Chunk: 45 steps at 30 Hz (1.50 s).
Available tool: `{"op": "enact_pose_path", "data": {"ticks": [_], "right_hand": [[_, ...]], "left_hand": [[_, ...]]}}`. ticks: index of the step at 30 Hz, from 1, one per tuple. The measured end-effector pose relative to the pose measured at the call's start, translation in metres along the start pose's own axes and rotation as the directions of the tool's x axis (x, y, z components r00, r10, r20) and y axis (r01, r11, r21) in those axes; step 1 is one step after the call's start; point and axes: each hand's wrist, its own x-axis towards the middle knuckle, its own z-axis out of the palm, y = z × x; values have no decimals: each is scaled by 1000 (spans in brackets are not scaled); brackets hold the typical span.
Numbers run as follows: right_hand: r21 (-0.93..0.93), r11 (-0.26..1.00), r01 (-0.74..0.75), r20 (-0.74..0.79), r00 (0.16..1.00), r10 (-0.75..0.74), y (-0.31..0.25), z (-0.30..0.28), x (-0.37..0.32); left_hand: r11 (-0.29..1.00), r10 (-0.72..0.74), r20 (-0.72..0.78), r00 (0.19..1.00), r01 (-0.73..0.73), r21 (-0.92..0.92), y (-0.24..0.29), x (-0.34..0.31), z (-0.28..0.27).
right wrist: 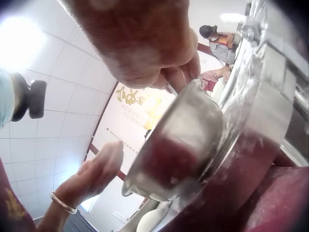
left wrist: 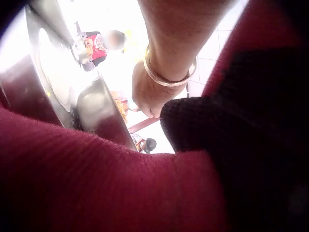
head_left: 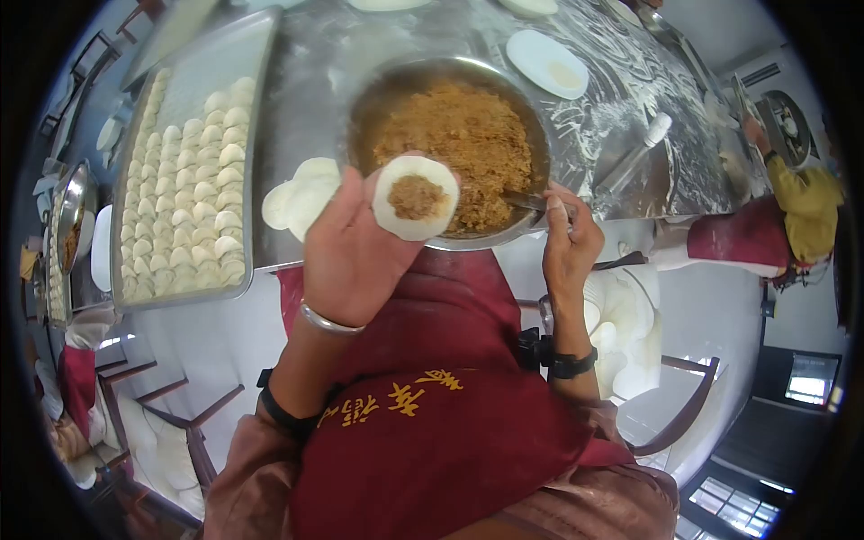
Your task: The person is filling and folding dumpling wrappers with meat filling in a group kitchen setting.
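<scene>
On the fingers of my left hand (head_left: pixel 351 261) lies a round dumpling wrapper (head_left: pixel 443 214), with a mound of brown filling (head_left: pixel 417 196) in its middle. The thumb stands beside the wrapper. My right hand (head_left: pixel 573 236) pinches the handle of a metal utensil (head_left: pixel 525 200) at the bowl's right rim. Its far end reaches into the brown filling (head_left: pixel 459 126) in a wide steel bowl (head_left: pixel 363 135). In the right wrist view the fingers grip close over the bowl's rim. Several bare wrappers (head_left: pixel 301 193) lie left of the bowl, partly behind my left hand.
A metal tray (head_left: pixel 256 117) with rows of folded dumplings (head_left: pixel 193 184) stands at left. A white plate (head_left: pixel 547 65) and a rolling pin (head_left: pixel 658 130) lie on the floury steel table (head_left: pixel 621 90). Another person (head_left: pixel 792 216) works at far right. Chairs (head_left: pixel 675 405) stand behind me.
</scene>
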Motion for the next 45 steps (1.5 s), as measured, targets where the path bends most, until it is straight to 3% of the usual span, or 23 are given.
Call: {"op": "enact_pose_path", "data": {"ticks": [1, 2, 5, 9, 11, 15, 32, 34, 38, 42, 45], "right_hand": [[44, 997, 58, 6, 998, -59, 6, 6, 0], [36, 999, -2, 108, 994, -2, 9, 0, 1], [-338, 913, 229, 98, 973, -208, -14, -12, 6], [-153, 879, 452, 230, 881, -413, -60, -16, 8], [-37, 878, 477, 274, 850, -450, -71, -7, 5], [117, 874, 472, 324, 813, -483, -79, 10, 7], [234, 883, 406, 361, 808, -467, -87, 27, 5], [256, 883, 394, 347, 815, -464, -87, 29, 4], [424, 904, 48, 422, 873, -244, -93, 32, -3], [562, 761, -324, 541, 840, -42, -103, 31, -3], [630, 662, -406, 568, 822, -36, -106, 31, -1]], "left_hand": [[1000, -13, -3, 1000, 13, 10, -1, -1, 0], [1000, -16, 6, 1000, 16, 5, -1, -2, 1], [999, -28, 42, 999, 26, 41, -1, -5, 5], [995, -73, 81, 994, 67, 72, -5, -4, 8], [994, -100, 99, 990, 95, 59, -6, -5, 8], [995, -85, 78, 993, 81, 58, -4, -11, 11], [999, 1, 9, 1000, -2, 36, -10, -19, 2], [990, 9, 40, 999, -14, 138, -11, -18, 3], [938, 62, 102, 993, -93, 333, -6, -22, 10], [926, 99, 142, 985, -144, 349, -6, -24, 9], [922, 112, 164, 980, -164, 351, -8, -23, 8]]}}
